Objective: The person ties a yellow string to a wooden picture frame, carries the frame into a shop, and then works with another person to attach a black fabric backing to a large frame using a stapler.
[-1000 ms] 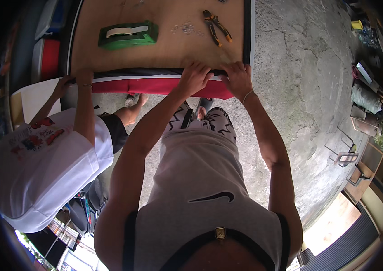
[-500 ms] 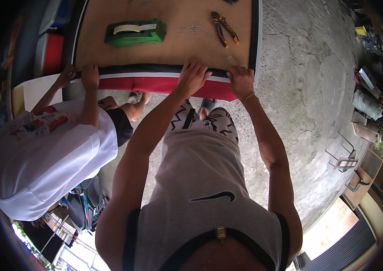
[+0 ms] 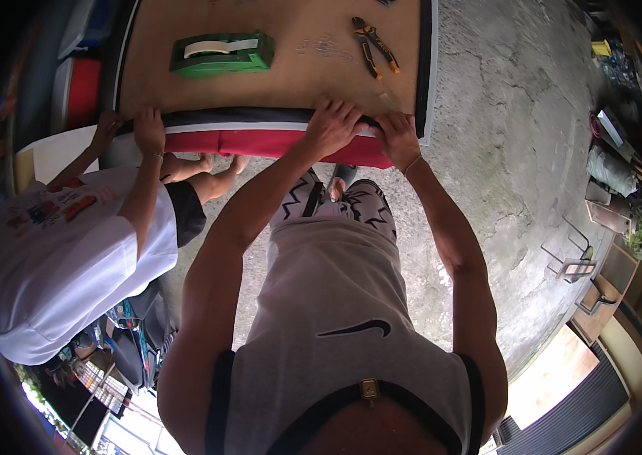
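Note:
A brown board (image 3: pixel 291 87) lies in front of me, with a black fabric strip (image 3: pixel 253 115) along its near edge. Below the strip run a pale band and a hanging red cloth (image 3: pixel 260 142). My left hand (image 3: pixel 334 127) is closed over the strip, right of the middle of that edge. Close by, near the board's right corner, my right hand (image 3: pixel 398 136) curls its fingers over the same strip. Farther in on the board rest orange-and-black cutting pliers (image 3: pixel 374 47), a green tape dispenser (image 3: pixel 222 54) with a pale roll, and small scattered metal bits (image 3: pixel 327 47).
At my left a co-worker in a white shirt (image 3: pixel 78 250) has both hands (image 3: pixel 149 130) on the same edge. Rough concrete floor (image 3: pixel 503 152) stretches to the right, bordered by a plastic-wrapped bundle (image 3: pixel 611 171), a metal-legged stand (image 3: pixel 575 267) and plants. A red-and-white box (image 3: pixel 82 91) stands far left.
My hands have come closer together along the strip, the left shifting right and the right slightly left. The co-worker's legs have moved; their hands stay on the edge.

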### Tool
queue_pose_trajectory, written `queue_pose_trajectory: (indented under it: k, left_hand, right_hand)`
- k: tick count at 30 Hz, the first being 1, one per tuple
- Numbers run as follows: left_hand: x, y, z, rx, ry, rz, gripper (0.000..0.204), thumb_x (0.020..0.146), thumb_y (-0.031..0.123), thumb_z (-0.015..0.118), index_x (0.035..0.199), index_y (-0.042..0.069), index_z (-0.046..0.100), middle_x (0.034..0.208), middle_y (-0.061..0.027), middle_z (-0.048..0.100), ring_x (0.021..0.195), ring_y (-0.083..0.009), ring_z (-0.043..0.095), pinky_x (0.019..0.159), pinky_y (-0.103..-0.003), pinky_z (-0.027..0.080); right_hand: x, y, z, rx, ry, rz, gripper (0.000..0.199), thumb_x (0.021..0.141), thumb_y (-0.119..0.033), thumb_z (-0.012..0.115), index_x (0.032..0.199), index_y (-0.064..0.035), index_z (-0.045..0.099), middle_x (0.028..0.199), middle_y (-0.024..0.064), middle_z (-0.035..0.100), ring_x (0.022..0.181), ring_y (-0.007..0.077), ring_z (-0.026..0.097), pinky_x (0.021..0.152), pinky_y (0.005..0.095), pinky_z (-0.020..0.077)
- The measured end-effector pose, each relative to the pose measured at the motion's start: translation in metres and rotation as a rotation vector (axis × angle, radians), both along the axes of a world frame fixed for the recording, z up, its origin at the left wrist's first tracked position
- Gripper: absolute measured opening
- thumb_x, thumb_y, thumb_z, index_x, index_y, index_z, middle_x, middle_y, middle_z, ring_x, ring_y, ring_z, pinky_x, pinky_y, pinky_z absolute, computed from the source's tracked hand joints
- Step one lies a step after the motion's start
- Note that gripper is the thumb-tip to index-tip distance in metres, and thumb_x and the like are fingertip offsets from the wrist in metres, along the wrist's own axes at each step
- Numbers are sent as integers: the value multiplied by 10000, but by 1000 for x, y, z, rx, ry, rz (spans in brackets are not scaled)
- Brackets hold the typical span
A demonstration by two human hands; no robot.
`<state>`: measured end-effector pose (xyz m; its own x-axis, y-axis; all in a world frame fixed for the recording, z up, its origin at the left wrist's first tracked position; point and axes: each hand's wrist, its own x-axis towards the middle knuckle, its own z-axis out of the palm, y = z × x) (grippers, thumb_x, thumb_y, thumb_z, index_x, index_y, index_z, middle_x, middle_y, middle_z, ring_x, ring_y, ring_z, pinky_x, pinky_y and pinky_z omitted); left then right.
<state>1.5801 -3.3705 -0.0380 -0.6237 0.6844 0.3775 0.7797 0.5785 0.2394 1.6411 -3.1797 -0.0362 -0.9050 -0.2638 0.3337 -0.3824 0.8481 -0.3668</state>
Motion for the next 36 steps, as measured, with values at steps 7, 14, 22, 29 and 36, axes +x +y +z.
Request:
queue_pose_trajectory:
  k: [7,14,22,29,36]
  left_hand:
    - [-5,7,-1,14,-54,-23,200,864,280,598,844,87,552,863,-58,569,876,-223,537,807,-383,371]
    - [-4,12,4,13,-91,-13,172,867,253,590,841,88,552,846,-58,568,850,-222,537,795,-388,362]
    - [-2,11,1,-36,-166,59,167,864,264,575,923,108,587,991,-39,568,1019,-199,515,880,-402,347]
    - [0,-72,6,-42,-122,391,336,883,373,557,1093,111,542,1081,-95,531,1061,-296,480,917,-460,331]
    - [-32,-82,-12,34,-264,160,226,888,297,565,945,79,586,1015,-126,525,996,-322,500,885,-441,357]
  right_hand:
    - [-9,9,-8,-17,0,104,237,813,-171,671,983,-41,570,891,117,562,838,318,554,753,417,449]
    - [-10,12,-13,16,23,70,248,815,-236,664,995,-86,584,907,93,547,861,292,544,774,404,428]
    - [6,-17,-24,14,124,-262,268,800,-238,668,1044,-148,607,1043,58,528,1022,278,496,894,460,332]
    - [0,-14,-30,4,123,-250,258,777,-222,684,1008,-139,604,997,54,538,983,266,508,875,463,342]
    - [-4,-9,-39,29,68,-250,276,802,-254,666,1044,-136,604,1059,54,542,1024,269,495,923,469,323]
